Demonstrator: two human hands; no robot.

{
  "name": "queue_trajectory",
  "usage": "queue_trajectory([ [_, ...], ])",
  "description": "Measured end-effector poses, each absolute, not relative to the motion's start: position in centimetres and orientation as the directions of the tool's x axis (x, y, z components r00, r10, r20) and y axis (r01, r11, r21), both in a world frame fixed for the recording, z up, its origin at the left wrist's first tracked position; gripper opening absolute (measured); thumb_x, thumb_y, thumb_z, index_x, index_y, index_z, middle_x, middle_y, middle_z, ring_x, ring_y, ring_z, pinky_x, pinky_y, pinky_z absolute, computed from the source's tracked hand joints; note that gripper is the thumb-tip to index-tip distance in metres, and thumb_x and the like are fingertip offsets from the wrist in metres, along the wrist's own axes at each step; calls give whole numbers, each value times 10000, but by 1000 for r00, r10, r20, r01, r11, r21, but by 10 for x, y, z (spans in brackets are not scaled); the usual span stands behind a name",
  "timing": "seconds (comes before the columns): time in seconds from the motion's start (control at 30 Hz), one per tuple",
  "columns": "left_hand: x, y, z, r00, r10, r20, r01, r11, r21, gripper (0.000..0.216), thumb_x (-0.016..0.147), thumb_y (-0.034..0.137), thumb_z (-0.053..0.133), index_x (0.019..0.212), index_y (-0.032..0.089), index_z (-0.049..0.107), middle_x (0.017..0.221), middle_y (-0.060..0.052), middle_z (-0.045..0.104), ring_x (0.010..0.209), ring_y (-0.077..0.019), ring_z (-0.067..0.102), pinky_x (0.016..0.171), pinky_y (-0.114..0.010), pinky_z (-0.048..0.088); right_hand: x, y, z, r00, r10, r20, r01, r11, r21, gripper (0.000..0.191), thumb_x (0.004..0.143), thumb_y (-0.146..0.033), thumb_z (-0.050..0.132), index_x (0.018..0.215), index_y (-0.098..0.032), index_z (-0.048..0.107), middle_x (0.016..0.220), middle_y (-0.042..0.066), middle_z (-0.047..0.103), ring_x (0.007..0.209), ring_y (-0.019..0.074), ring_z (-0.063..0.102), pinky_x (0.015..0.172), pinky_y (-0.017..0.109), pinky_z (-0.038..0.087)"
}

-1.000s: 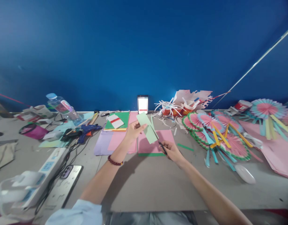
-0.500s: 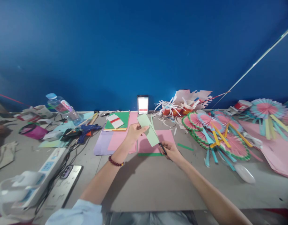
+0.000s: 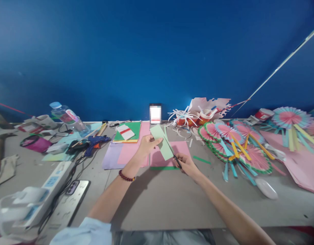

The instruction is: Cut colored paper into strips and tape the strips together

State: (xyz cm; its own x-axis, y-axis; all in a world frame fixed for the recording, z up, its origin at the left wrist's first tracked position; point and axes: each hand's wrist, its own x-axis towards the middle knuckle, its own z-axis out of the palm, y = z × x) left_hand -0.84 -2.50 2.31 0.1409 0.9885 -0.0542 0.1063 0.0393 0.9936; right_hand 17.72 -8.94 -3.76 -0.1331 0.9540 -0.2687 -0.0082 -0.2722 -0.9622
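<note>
Paper work at the desk (image 3: 169,204), left to right. Blue glue gun (image 3: 95,145) lay untouched on its side, well apart from both hands. Nearer the middle, a purple sheet (image 3: 109,158) and a stack of coloured paper (image 3: 135,132), green on top.

Left hand (image 3: 147,145): grip pinched together, thumb over fingers, on a pale green paper (image 3: 162,145) held tilted above a pink sheet (image 3: 181,149). A thin sliver (image 3: 165,132) of like green stood off its right edge; whether it was attached, could not tell. Scissors (image 3: 177,161) met that edge near its lower end. Right hand (image 3: 186,164): grip closed round the scissor handles.

Progress, my reading: cutting in hand, this piece not yet finished, most of the paper's width uncut. Darker green strip (image 3: 201,160) lay loose to the right, apparently cut already. Further right, pleated pink rosettes (image 3: 251,158) with paper tails looked complete, or nearly so.

Writing, left to right: power strip (image 3: 51,183) had blue markings, illegible. Bottle (image 3: 70,115) wore a pink label with pale lettering, too blurred for a sure brand. White packet (image 3: 125,132) showed a red band, no words readable. Upright screen (image 3: 155,114) was pixelated. Red cups (image 3: 204,121) bore print, unreadable.
</note>
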Motion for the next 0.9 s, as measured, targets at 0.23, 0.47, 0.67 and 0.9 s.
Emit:
queue_trajectory([
  [0.23,-9,-23,20,162,986,-48,92,33,995,225,670,365,721,696,145,678,710,-55,683,563,-119,515,508,-253,383,177,-91,-35,-115,959,-257,6,-258,-966,301,634,-403,693,664,-189,482,456,-75,457,343,23,255,332,177,159],
  [0.47,-8,-26,25,143,989,-47,111,31,993,305,622,432,748,653,140,663,637,-32,647,557,-116,525,497,-231,382,176,-90,-32,-100,954,-282,-9,-285,-959,337,590,-413,727,630,-195,472,443,-70,452,341,21,259,322,170,145],
  [0.67,-9,-26,25,151,988,-43,117,26,993,323,620,443,750,667,133,671,645,-38,654,553,-111,526,504,-228,397,176,-91,-31,-101,951,-292,4,-293,-956,332,599,-420,718,646,-195,480,447,-69,461,336,23,249,326,171,149],
  [0.9,-6,-26,18,191,980,-55,135,29,990,344,631,450,741,708,120,679,647,-42,650,555,-113,524,484,-218,395,177,-91,-33,-112,953,-283,7,-284,-959,351,623,-454,705,659,-193,473,456,-65,481,321,23,256,326,176,153],
])
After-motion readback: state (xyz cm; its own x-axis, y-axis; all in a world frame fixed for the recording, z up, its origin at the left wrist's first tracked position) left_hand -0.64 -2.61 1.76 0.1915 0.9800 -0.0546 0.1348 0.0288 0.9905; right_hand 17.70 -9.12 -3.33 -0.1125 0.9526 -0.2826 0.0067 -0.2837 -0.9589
